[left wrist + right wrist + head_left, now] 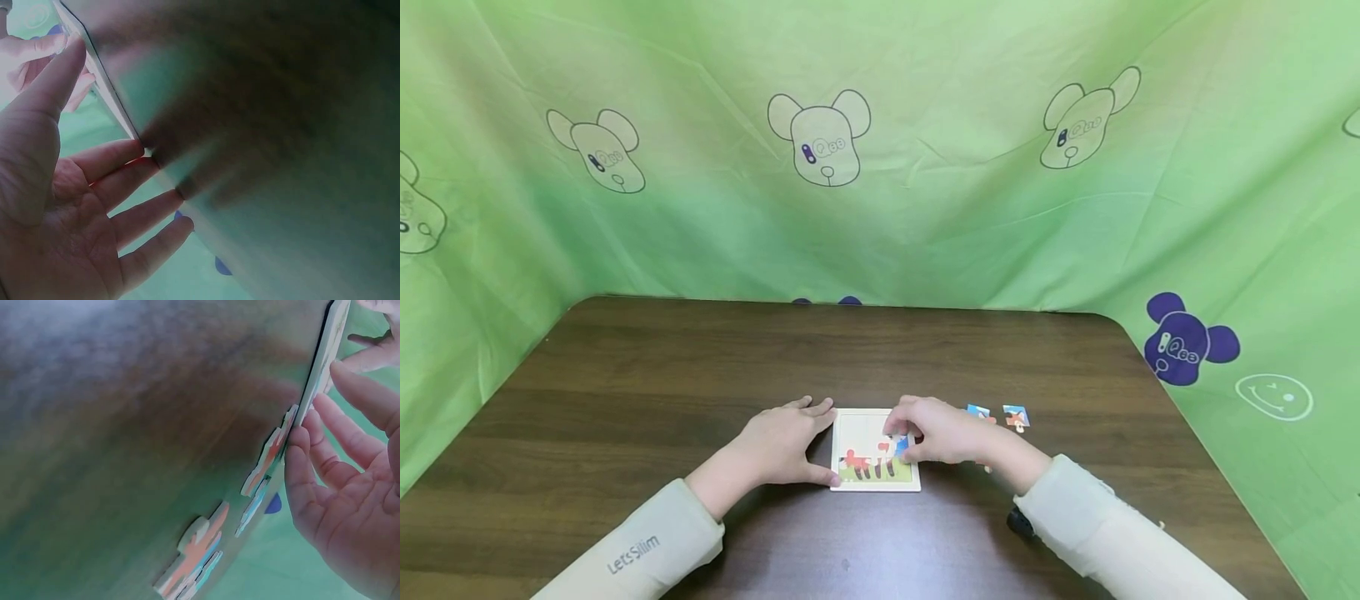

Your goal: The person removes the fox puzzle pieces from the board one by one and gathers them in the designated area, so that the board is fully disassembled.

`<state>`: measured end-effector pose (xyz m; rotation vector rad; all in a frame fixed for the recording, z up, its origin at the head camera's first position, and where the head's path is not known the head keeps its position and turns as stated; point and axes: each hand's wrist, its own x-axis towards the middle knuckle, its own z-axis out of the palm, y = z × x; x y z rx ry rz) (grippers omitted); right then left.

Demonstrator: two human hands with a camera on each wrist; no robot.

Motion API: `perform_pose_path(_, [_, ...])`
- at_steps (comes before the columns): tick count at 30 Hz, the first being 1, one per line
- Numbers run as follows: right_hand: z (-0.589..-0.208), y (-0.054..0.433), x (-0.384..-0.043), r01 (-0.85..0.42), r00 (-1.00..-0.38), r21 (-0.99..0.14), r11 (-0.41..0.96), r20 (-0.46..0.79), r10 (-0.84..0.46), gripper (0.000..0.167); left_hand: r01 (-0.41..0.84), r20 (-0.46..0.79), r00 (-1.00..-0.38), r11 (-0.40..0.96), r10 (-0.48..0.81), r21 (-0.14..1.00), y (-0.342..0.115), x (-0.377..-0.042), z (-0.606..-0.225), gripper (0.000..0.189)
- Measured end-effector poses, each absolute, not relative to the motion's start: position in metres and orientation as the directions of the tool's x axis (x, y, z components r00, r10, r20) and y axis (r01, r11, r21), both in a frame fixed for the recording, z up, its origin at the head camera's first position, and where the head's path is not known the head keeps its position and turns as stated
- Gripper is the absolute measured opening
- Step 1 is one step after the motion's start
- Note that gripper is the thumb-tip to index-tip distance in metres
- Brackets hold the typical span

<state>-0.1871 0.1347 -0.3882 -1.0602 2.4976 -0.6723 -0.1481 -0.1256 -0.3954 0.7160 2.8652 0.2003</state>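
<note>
A square puzzle board (857, 425) with a pale frame lies flat on the table; its lower part shows a red animal figure on green ground. My left hand (786, 442) rests along the board's left edge, fingers spread and thumb at the lower left corner. Over the board's right side, my right hand (940, 429) bends its thumb and fingers about a blue-and-white puzzle piece (902, 447), which it partly covers. In the right wrist view, these fingertips meet the board's edge; the piece itself is hidden there.
Loose puzzle pieces lie right of the board, among them a blue-and-orange one (1016, 416) and an orange one (194, 553). The right forearm partly hides others. A small black object (1019, 522) sits by the right sleeve. A green curtain (880, 233) hangs behind the brown table (700, 358).
</note>
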Motion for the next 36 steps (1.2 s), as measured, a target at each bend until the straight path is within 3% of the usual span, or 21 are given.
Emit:
perform_pose_path(21, [-0.3881, 0.1327, -0.1804, -0.585, -0.668, -0.507, 0.634, -0.142, -0.730, 0.029, 0.450, -0.136, -0.868, 0.873, 0.477, 0.190, -0.1248, -0.1461, -0.3938, 0.093])
perform_pose_path(36, [-0.3873, 0.1376, -0.1848, -0.555, -0.642, -0.638, 0.534, -0.079, -0.763, 0.026, 0.447, -0.128, -0.871, 0.873, 0.474, 0.195, -0.1245, -0.1473, -0.3954, 0.094])
